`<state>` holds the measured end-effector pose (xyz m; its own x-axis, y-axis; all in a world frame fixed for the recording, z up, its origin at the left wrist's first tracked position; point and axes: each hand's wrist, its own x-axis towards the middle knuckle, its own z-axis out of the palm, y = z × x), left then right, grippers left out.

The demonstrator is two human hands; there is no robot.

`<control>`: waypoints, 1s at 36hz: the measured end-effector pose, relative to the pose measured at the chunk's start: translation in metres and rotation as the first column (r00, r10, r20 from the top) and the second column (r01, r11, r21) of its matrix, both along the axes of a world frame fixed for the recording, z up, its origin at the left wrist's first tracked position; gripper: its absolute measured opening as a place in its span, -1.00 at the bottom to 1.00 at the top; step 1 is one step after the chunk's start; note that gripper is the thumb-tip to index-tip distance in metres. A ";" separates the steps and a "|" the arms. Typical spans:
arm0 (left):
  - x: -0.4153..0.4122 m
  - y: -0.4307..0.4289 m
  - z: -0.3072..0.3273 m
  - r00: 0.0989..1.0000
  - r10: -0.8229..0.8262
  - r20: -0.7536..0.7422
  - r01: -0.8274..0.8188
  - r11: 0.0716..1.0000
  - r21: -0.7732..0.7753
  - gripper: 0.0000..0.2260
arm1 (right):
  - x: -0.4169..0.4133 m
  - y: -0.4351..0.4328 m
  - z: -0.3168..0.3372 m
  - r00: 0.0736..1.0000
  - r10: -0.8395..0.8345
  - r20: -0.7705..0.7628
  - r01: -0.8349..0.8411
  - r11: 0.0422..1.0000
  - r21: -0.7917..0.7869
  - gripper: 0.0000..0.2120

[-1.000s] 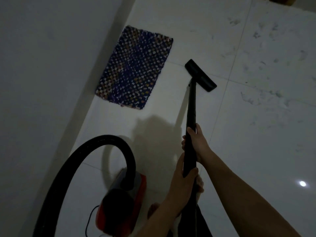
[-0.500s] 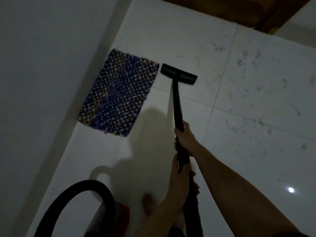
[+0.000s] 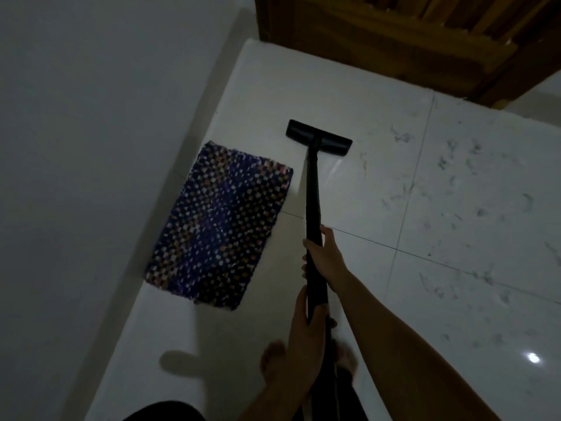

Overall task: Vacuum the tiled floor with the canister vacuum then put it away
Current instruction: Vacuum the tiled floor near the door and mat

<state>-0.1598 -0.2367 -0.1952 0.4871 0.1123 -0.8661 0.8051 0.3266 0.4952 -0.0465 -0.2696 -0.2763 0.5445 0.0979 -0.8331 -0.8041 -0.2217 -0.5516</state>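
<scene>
A black vacuum wand (image 3: 313,189) runs away from me down to a flat black floor nozzle (image 3: 318,137) that rests on the white tiled floor (image 3: 455,208). My right hand (image 3: 326,256) grips the wand higher up. My left hand (image 3: 305,332) holds it lower, close to my body. The nozzle lies just beyond the far right corner of the mat. The canister and its hose are out of view.
A blue and purple woven mat (image 3: 218,226) lies to the left of the wand, along a white wall (image 3: 91,147). A wooden door (image 3: 425,34) stands at the far end. My bare feet (image 3: 273,363) are below my hands.
The nozzle has gone forward past the mat toward the wooden door and turned square to it. I have stepped forward; the red canister and hose have dropped out of view.
</scene>
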 end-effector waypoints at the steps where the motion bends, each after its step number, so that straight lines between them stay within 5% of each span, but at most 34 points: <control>1: 0.006 0.003 0.000 1.000 -0.002 -0.004 0.002 1.000 0.021 -0.61 | 0.005 0.003 -0.002 1.000 -0.011 -0.003 0.011 1.000 0.010 -0.45; 9: 0.050 0.016 -0.012 0.998 0.054 -0.009 -0.054 0.998 0.018 -0.64 | 0.054 0.017 -0.015 0.996 -0.059 -0.065 0.068 0.988 0.138 -0.39; 17: 0.074 0.008 -0.016 0.991 0.132 0.001 -0.132 0.991 0.029 -0.58 | 0.086 0.020 -0.009 1.000 -0.013 -0.019 0.016 0.990 0.142 -0.58; 36: -0.022 0.053 0.029 0.986 0.161 0.036 -0.162 0.987 0.010 -0.60 | -0.014 0.063 0.032 0.999 0.041 0.033 -0.042 0.998 0.055 -0.62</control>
